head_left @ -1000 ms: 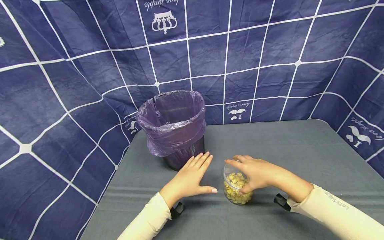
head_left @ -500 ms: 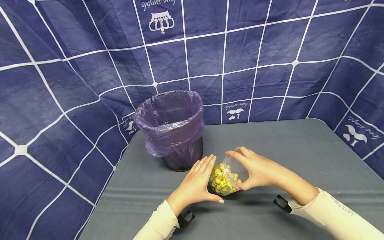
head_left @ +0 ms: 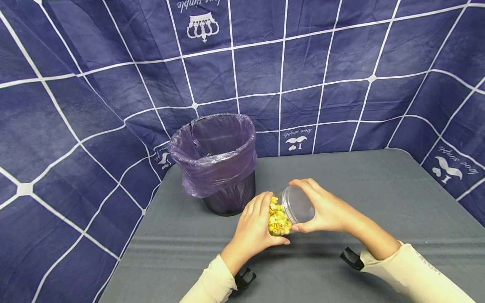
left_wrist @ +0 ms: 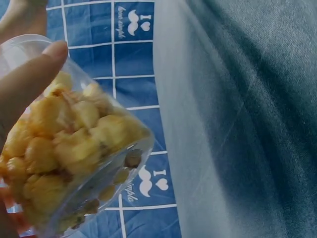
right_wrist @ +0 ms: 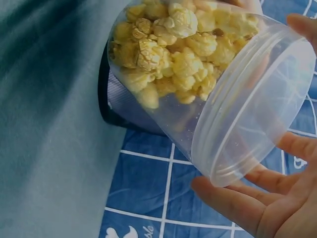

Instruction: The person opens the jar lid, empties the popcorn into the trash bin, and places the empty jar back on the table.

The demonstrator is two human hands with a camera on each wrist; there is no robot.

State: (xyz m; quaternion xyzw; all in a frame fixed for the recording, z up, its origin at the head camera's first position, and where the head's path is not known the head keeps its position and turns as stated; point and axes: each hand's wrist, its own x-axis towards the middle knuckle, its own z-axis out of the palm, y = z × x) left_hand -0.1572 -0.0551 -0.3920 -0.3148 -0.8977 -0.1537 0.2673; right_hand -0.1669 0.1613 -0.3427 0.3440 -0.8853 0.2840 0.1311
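A clear plastic jar (head_left: 278,216) of yellow popcorn is held up and tilted on its side above the cloth, its translucent lid (head_left: 301,204) facing right. My left hand (head_left: 251,223) grips the jar's body from the left, thumb on the near side. The left wrist view shows that thumb (left_wrist: 34,82) across the clear wall and popcorn (left_wrist: 54,144) heaped inside. My right hand (head_left: 323,208) holds the lid by its edge, fingers spread round the rim. In the right wrist view the lid (right_wrist: 262,109) sits on the jar's mouth, with fingertips at its edge.
Behind the hands, to the left, stands a black mesh wastebasket (head_left: 242,195) with a purple bag (head_left: 219,174) folded over its rim. Grey cloth (head_left: 348,181) covers the table. A blue curtain with white lines (head_left: 314,75) hangs along the back and sides.
The jar stood upright under my right hand, then tipped leftward and was raised. My left hand moved right from beside it and now grips its body. My right hand now holds the lid edge.
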